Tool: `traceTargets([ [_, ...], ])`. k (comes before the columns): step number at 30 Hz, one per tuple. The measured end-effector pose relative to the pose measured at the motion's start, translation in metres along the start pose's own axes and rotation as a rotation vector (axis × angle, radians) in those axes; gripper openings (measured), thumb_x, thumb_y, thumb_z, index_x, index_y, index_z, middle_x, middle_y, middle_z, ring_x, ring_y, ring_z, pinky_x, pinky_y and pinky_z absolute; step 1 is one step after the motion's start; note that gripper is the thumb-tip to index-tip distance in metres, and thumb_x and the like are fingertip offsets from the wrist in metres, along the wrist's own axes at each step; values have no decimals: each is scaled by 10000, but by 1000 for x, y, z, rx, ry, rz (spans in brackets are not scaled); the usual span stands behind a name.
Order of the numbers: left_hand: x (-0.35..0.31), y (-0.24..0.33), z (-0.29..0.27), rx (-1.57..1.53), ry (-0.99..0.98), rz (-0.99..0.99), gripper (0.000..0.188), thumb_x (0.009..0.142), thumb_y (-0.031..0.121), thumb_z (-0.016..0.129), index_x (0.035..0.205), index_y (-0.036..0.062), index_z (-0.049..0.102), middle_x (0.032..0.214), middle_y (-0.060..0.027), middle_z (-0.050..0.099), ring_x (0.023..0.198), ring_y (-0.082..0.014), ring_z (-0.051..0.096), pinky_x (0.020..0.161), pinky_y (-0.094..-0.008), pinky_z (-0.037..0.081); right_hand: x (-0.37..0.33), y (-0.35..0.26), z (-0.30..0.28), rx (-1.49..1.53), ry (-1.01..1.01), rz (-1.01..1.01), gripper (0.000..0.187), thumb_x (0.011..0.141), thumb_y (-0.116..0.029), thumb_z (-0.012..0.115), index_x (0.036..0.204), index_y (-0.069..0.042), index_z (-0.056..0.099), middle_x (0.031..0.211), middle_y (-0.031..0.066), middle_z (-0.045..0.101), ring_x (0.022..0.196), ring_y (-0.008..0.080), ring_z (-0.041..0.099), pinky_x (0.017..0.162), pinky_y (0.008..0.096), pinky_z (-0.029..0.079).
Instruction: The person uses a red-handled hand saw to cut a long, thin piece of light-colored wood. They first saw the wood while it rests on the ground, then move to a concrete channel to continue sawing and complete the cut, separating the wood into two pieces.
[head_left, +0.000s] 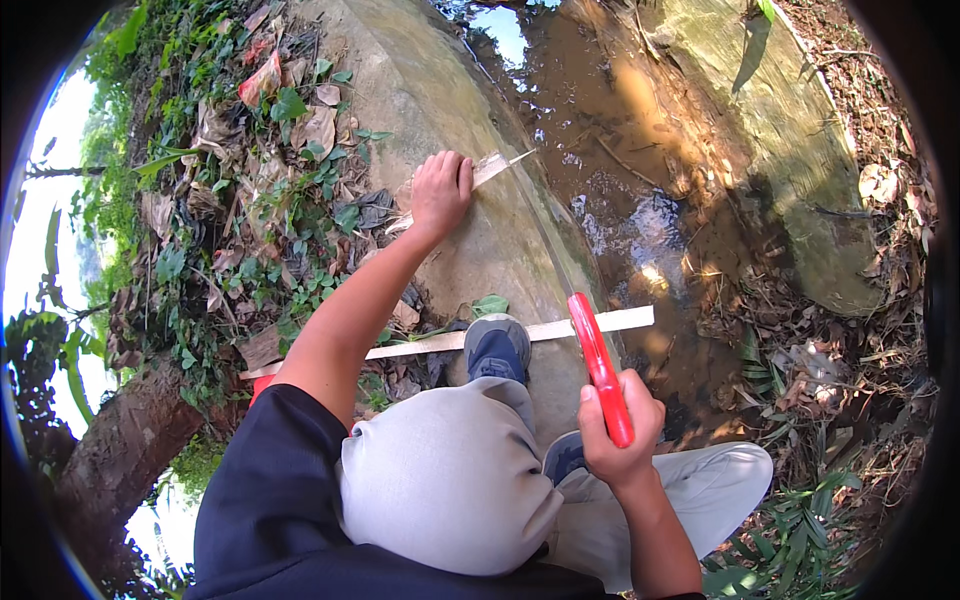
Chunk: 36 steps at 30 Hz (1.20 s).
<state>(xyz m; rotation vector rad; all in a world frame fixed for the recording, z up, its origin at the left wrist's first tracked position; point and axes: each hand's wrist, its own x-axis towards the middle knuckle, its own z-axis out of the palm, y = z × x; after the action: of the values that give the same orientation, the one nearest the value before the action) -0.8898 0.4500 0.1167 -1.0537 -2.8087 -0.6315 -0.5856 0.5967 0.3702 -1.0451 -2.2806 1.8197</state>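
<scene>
My left hand [442, 192] presses a short pale strip of wood [490, 170] flat against the concrete ledge, its fingers closed over it. Splintered ends stick out on both sides of the hand. In my right hand [625, 425] is the red handle of a saw [598, 365], gripped with the thumb along it. The long thin blade is seen almost edge-on, so its teeth cannot be made out. It runs away from me over the ledge, and its far end meets the strip just right of my left hand.
A longer pale wooden strip [430, 345] lies across the ledge [400, 90], partly hidden by my shoe [497, 340]. Muddy water [600, 200] runs along the ledge's right side. Dry leaves and green plants [290, 105] cover the left bank. A tree trunk [135, 430] leans at lower left.
</scene>
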Motion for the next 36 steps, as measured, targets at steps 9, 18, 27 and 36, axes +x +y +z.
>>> traceTargets([
  [9,5,0,-2,48,-48,14,194,997,265,524,924,89,558,885,-104,580,870,-303,574,781,-424,437,31,-80,10,-19,-70,36,210,900,-57,655,786,-33,482,590,43,527,519,82,514,497,273,393],
  [18,2,-8,6,74,-119,-35,218,1006,274,493,935,76,552,917,-124,579,906,-325,570,802,-446,428,59,-115,29,-84,-246,38,191,866,-66,672,836,-5,493,651,211,593,602,414,624,551,437,473],
  [27,2,-3,1,38,-110,-18,200,1006,264,495,939,82,545,918,-121,572,912,-323,559,805,-441,425,52,-89,-3,-17,-122,23,232,916,-63,663,796,-21,468,601,98,498,514,145,476,493,328,374],
  [36,3,-13,12,116,-125,-18,206,1006,285,506,951,90,544,925,-110,571,925,-309,563,809,-434,427,85,-142,24,-130,-318,-33,210,900,-116,651,923,31,503,675,237,635,655,437,665,595,493,529],
])
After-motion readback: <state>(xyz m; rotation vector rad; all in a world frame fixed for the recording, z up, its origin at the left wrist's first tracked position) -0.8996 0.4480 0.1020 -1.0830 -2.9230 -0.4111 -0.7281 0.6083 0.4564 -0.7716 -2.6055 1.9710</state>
